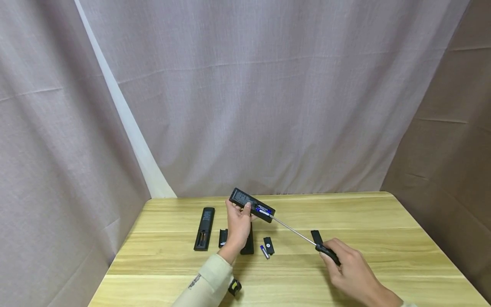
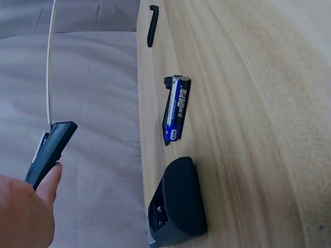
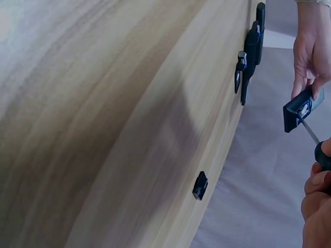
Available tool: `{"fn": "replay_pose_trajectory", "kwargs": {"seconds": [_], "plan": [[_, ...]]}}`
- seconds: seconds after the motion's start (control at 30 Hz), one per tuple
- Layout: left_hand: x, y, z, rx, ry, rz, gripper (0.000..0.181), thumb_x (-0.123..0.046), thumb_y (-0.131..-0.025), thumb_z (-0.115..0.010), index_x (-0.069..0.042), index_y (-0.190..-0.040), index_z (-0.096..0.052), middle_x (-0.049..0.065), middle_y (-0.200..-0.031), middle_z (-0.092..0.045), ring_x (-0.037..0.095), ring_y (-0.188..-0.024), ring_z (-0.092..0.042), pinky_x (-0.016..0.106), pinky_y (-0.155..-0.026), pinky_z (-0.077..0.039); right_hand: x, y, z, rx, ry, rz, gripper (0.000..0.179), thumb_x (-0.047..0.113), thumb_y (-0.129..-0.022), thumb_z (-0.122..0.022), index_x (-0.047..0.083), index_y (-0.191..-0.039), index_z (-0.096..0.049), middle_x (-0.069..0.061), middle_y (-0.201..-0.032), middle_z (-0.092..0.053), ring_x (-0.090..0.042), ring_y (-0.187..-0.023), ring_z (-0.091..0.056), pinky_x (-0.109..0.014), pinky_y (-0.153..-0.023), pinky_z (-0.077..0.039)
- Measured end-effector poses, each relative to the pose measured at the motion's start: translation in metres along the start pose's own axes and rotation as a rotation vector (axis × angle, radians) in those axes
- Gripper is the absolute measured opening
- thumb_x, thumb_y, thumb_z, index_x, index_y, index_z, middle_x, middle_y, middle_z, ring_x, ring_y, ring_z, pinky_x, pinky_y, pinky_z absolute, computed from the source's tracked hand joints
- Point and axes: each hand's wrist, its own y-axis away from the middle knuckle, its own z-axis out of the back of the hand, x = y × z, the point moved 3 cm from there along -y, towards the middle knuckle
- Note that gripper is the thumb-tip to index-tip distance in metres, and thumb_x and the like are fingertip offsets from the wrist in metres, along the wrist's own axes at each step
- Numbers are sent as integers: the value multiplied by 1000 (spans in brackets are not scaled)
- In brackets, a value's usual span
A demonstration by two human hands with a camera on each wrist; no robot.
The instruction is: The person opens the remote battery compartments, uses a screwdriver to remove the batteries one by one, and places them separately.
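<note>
My left hand (image 1: 238,224) holds a black remote control (image 1: 241,198) above the table, its back turned up and the thumb on it. Blue-and-silver batteries (image 1: 263,209) lie in its uncovered compartment. In my right hand (image 1: 350,266) is the dark handle of a screwdriver (image 1: 293,230). The long metal shaft reaches left, and its tip meets the compartment at the battery end; exact contact is too small to tell. Below, a loose AAA battery (image 2: 178,109) rests against a small black battery cover (image 1: 269,245). Another black cover (image 1: 316,236) lies near the right hand.
A second remote (image 1: 205,226) lies at the left with its battery compartment uncovered. Another black remote (image 1: 247,246) is partly hidden behind the left forearm, beside a small black piece (image 1: 223,238). Curtains (image 1: 268,106) hang around the wooden table (image 1: 153,264).
</note>
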Motion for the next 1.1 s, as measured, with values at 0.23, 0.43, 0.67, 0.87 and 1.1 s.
{"fn": "replay_pose_trajectory", "kwargs": {"seconds": [0.23, 0.43, 0.67, 0.87, 1.1], "plan": [[3, -1, -2, -2, 23, 20, 36, -3, -111, -49, -8, -142, -31, 30, -133, -65, 37, -120, -74, 36, -90, -68, -3, 4, 0, -21, -20, -4, 26, -5, -86, -80, 17, -95, -69, 16, -87, -59, 8, -71, -46, -7, -58, -38], [6, -1, -4, 5, -1, 25, 38, -3, -110, -51, -8, -143, -32, 30, -131, -65, 36, -118, -75, 44, -96, -67, -5, 9, -3, -18, -33, -32, 30, -9, -83, -81, 16, -95, -69, 16, -87, -61, 8, -72, -49, -8, -59, -40], [7, -1, -6, 40, -17, 26, 39, -4, -111, -51, -9, -144, -32, 30, -134, -63, 38, -122, -73, 49, -102, -64, -8, 14, -6, -4, -45, -77, 30, -8, -85, -80, 17, -97, -69, 15, -87, -61, 8, -71, -48, -8, -57, -39], [8, -3, -6, 50, -103, 20, 38, -7, -111, -53, -11, -144, -35, 25, -128, -67, 25, -107, -75, 35, -86, -68, -8, 15, -5, 4, -26, -94, 30, -7, -86, -81, 18, -98, -69, 15, -88, -63, 8, -72, -49, -8, -58, -40], [12, -5, -10, 85, -174, 12, 39, -8, -111, -53, -13, -146, -38, 26, -133, -70, 28, -112, -76, 39, -93, -67, -11, 19, -3, 32, 3, -128, 28, -4, -86, -82, 19, -97, -69, 15, -89, -64, 8, -74, -49, -12, -59, -42]]}}
